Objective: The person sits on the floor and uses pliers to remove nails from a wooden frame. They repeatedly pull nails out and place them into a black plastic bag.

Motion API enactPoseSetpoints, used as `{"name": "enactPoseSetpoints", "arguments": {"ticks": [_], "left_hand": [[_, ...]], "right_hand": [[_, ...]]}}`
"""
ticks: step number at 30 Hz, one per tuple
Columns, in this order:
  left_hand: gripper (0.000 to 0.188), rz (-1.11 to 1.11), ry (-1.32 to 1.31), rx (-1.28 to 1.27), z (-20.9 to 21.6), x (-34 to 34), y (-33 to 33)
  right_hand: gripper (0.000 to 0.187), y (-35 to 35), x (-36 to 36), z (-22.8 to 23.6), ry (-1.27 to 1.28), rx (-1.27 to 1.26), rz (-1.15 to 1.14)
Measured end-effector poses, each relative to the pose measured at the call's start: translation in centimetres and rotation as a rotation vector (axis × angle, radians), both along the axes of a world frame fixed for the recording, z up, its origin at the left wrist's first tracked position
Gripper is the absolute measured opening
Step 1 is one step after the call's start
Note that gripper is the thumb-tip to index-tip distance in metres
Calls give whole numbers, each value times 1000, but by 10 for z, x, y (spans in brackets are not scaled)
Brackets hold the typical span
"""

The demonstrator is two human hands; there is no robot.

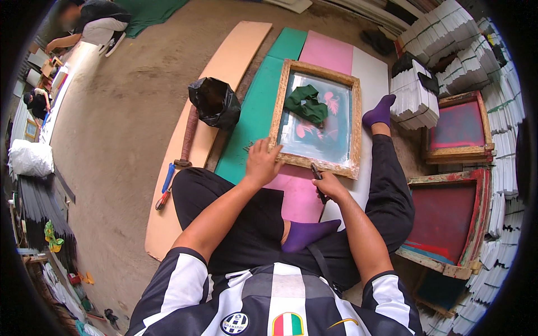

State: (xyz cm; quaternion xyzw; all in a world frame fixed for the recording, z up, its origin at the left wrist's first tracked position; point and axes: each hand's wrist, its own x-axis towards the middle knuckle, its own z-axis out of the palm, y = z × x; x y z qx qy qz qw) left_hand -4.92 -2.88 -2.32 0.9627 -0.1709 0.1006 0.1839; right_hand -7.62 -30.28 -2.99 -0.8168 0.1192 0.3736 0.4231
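Observation:
A wooden-framed printing screen [355, 129] lies before me, its blue mesh marked with pink floral shapes. A crumpled dark green cloth [307, 105] rests on the mesh. My left hand [261, 163] lies at the frame's near left corner, fingers stretched out and touching the wood. My right hand [333, 187] is closed around a slim black hand tool [320, 190], whose exact kind I cannot make out. The tool's tip meets the near edge of the frame. Under the screen lie long panels: green [238, 148], pink [328, 51] and white [370, 70].
A black plastic bag [214, 103], a hammer-like tool with a wrapped handle [189, 134] and a blue-handled tool [168, 176] lie on a peach panel [235, 47]. At right are red-meshed screens [440, 215] and stacked white bundles [414, 101]. Another person [98, 22] crouches far left.

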Motion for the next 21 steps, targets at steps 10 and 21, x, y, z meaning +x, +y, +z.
{"name": "enactPoseSetpoints", "arguments": {"ticks": [10,21], "left_hand": [[72,-270,-31,172,-20,-19,-55],[80,-264,-25,283,-25,-18,-69]], "right_hand": [[28,-2,7,1,-34,-55,-21],[23,-19,10,-17,-120,-44,106]]}}
